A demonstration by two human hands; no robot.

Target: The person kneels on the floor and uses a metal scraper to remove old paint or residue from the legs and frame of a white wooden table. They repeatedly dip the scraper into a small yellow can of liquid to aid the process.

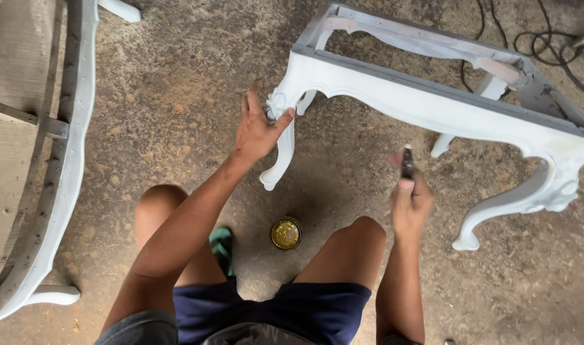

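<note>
The left hand (pixel 257 131) rests on the carved knee of the frame (pixel 426 102), thumb hooked over the corner, fingers spread loosely along the leg (pixel 280 156); the right hand (pixel 410 201) pinches a small dark tool (pixel 407 163) upright, just short of the front rail. The frame already wears pale primer all over, so I judge the coating done and detail work in hand. Below and between the hands an open tin (pixel 285 234) sits on the floor (pixel 164 83), holding something yellowish.
</note>
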